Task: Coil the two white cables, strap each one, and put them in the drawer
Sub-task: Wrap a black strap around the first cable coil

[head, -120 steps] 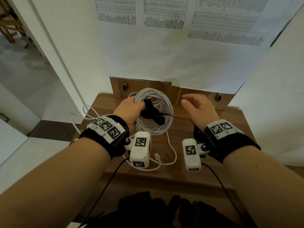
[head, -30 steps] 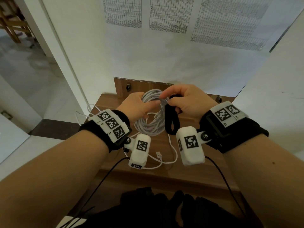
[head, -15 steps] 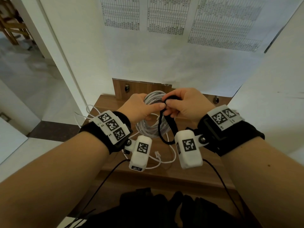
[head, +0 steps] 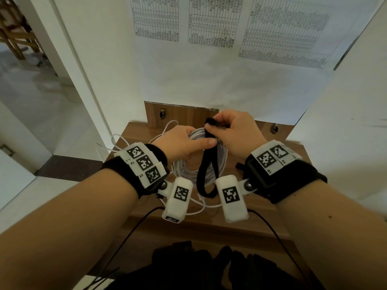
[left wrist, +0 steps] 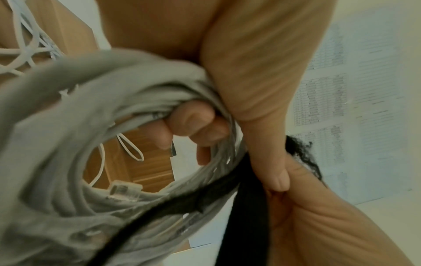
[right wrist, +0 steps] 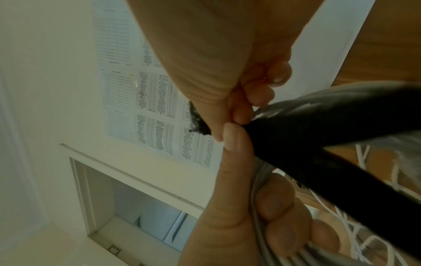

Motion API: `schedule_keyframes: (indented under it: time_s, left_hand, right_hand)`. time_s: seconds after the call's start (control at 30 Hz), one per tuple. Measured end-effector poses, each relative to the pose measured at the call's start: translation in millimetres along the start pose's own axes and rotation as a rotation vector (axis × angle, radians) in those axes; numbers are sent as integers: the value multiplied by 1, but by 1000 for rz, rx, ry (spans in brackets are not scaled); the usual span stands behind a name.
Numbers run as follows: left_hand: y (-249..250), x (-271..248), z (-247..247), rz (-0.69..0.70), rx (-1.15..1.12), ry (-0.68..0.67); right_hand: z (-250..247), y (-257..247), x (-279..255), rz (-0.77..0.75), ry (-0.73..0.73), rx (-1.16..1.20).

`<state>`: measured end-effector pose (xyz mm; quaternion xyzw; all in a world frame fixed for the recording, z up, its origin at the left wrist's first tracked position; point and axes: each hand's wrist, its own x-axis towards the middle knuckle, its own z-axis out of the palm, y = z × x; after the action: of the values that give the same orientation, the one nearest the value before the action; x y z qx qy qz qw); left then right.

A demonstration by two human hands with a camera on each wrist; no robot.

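A coiled white cable [head: 184,170] hangs above the wooden tabletop [head: 270,197], and my left hand [head: 184,143] grips its top, fingers curled round the bundle [left wrist: 141,100]. A black strap [head: 206,174] loops through the coil and hangs down in a long loop. My right hand [head: 232,130] pinches the strap's upper end [right wrist: 268,131] right above the coil, next to my left thumb. A second white cable [head: 117,141] lies loose on the table's left side, partly hidden by my left wrist. One clear plug [left wrist: 124,190] dangles inside the coil.
The small wooden table stands against a white wall [head: 188,76] with printed sheets [head: 211,19] taped up. A wooden back panel [head: 178,116] rises behind the coil. An open doorway [head: 31,80] lies to the left. Black wires [head: 134,229] run from the wrist cameras.
Four seconds ago my left hand alone held coil and strap; my right hand has since come in and pinched the strap, and lately lifted its end a little higher above the coil.
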<state>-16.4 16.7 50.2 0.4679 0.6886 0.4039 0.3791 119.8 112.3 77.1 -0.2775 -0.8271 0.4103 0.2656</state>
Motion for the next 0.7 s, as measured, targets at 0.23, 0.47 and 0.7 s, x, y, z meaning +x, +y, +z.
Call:
schedule_keyframes:
  time_s: [0.23,0.47,0.7]
  left_hand:
    - [2,-4,4,21,72,-21]
    - [3,-6,9,36,89,-23]
    - [5,-5,12,33,146,-4]
  right_hand:
    - [3,12,-2,19,53,6]
    - [-1,17,-5,-38,28,-57]
    - [-7,17,-3,11,-50,-159]
